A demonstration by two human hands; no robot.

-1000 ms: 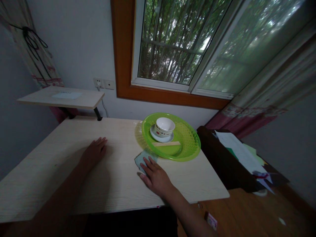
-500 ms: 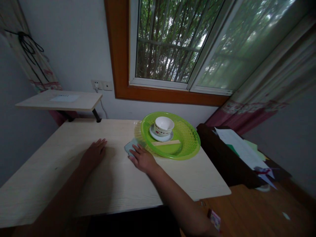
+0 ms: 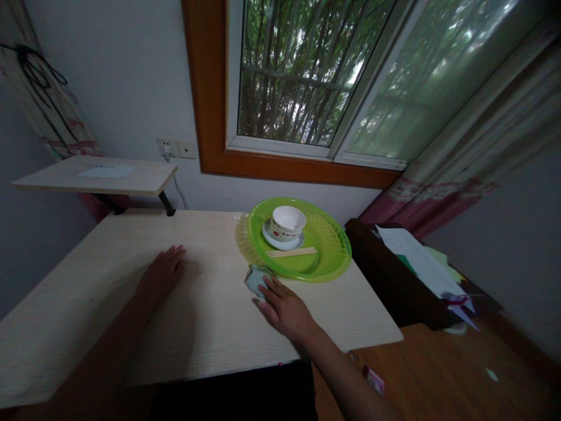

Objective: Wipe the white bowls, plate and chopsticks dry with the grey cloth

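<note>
My right hand (image 3: 284,307) presses a pale blue-green cloth (image 3: 258,279) against the light wood table (image 3: 228,327), its fingertips on the cloth's right part. Just beyond the cloth stands a green plastic basket (image 3: 335,268). In the basket, white bowls (image 3: 289,218) are stacked on a white plate (image 3: 294,243), and light chopsticks (image 3: 291,252) lie in front of them. My left hand (image 3: 162,270) rests flat on the table's left side with nothing in it, fingers stretched toward the wall.
A small raised shelf (image 3: 99,175) with a paper label stands at the table's back left. Behind the table are a wall socket (image 3: 176,148) and a window. Right of the table, papers (image 3: 416,257) lie on a dark brown piece of furniture (image 3: 394,283).
My right hand has slid the cloth to the right and nearer to me, from the basket's left side to its front. My left hand stays in place on the table.
</note>
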